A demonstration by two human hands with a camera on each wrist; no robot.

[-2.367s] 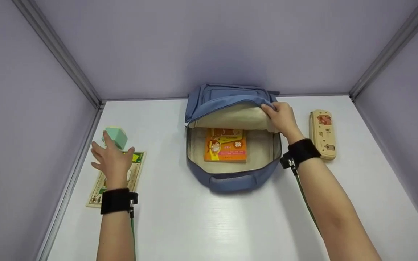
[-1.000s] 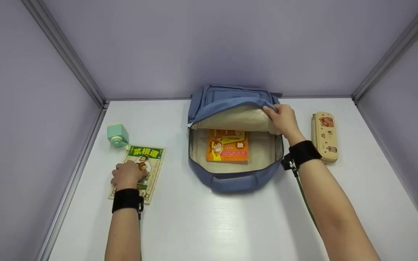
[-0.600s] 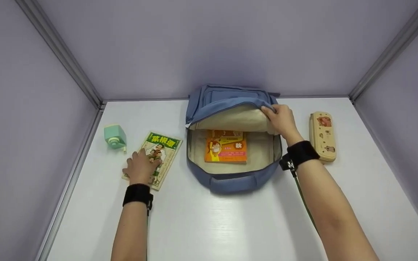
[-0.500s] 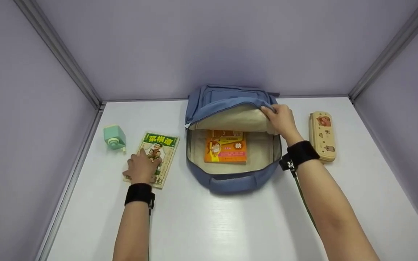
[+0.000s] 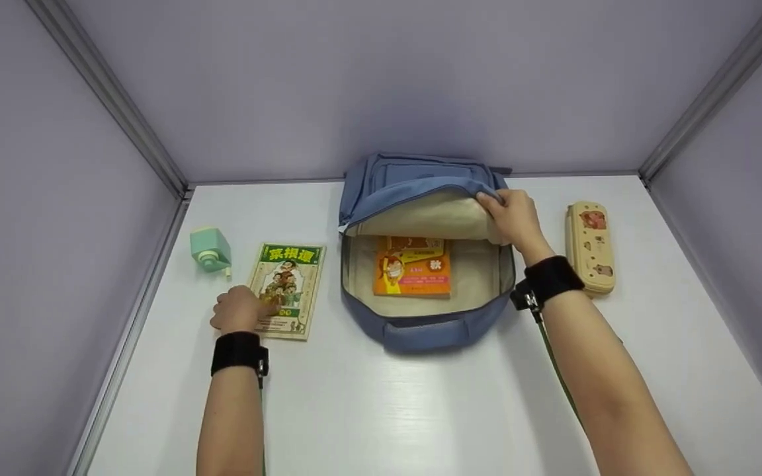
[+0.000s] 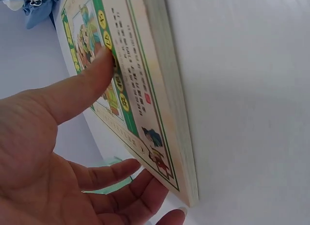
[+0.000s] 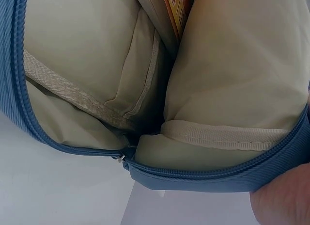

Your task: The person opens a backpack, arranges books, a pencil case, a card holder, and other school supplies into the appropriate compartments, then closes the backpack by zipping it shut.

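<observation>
left hand [image 5: 239,309] pinches the green book [image 5: 286,289] at its seven o'clock corner, flat on the table [image 5: 381,396] – right hand [image 5: 513,215] fingers clenched on the backpack [image 5: 421,324] flap, at three o'clock of the book

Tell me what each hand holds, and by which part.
Right hand grips the backpack by its flap edge; left hand pinches the green book at its near-left corner.

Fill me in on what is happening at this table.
A person's right hand holds up the flap of a blue fabric backpack, which lies open with an orange book inside. The left hand grips the near corner of a green-covered paperback book on the white table, thumb on the cover.
</observation>
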